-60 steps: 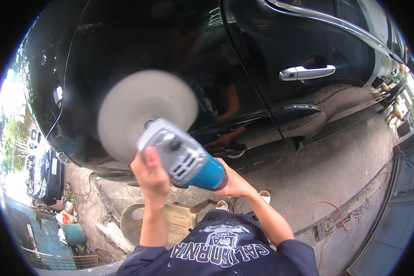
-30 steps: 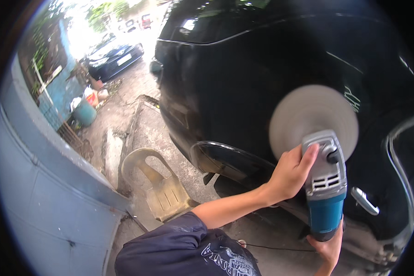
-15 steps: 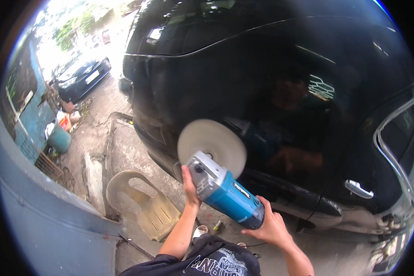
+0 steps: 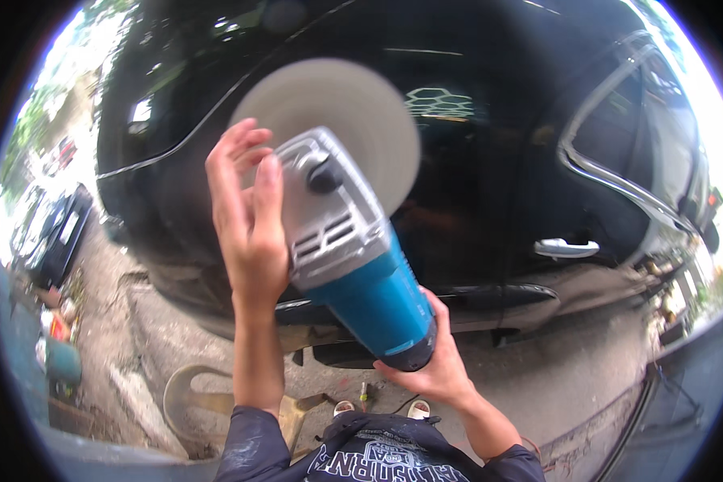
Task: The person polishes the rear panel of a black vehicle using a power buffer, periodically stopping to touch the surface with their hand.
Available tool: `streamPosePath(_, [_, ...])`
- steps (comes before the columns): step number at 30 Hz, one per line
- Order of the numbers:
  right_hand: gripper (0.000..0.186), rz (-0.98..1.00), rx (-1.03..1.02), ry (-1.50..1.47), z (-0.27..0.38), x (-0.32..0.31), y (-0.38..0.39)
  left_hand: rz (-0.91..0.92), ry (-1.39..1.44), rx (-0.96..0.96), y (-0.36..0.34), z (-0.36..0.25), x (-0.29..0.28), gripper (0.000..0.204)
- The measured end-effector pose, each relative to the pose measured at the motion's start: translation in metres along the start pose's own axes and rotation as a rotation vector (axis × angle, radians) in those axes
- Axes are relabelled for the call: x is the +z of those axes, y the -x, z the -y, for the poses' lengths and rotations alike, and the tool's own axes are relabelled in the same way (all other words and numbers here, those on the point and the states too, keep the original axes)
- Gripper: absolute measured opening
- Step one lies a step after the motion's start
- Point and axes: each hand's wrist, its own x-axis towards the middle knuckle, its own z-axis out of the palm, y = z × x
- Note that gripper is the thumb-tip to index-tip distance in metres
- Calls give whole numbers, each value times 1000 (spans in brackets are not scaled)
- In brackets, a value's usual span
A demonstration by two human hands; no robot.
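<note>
A blue electric polisher (image 4: pixel 369 301) with a grey metal head is held in front of a black car's glossy side (image 4: pixel 474 177). Its round pale pad (image 4: pixel 353 120) is blurred, as if spinning, and lies over the dark panel; I cannot tell how firmly it touches. My left hand (image 4: pixel 253 217) supports the grey head from its left side, the thumb along the housing and the fingers reaching beyond it. Around the dark rear end of the body, my right hand (image 4: pixel 438 353) is closed, its thumb on top.
A chrome door handle (image 4: pixel 566 247) juts from the car at the right. Below left stands a beige plastic chair (image 4: pixel 189 402), near my feet in light sandals (image 4: pixel 419 410). Another dark car (image 4: pixel 52 233) and a teal bin (image 4: pixel 63 360) are at the far left.
Both hands have raised the polisher up the car's side, and it looks larger and closer. The view has shifted right along the car. Fingers of my left hand now show past the head.
</note>
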Motion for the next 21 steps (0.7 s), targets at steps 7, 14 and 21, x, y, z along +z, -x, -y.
streamPosePath(7, [103,156,185,8,-71,-9,56,242,198,213,100,65,-32,38])
streamPosePath(14, [99,36,111,-78,-29,-38,54,542,206,347,32,23,12,37])
streamPosePath(21, [100,-158,45,-240,4,-60,22,806,331,271,-62,-33,93,35])
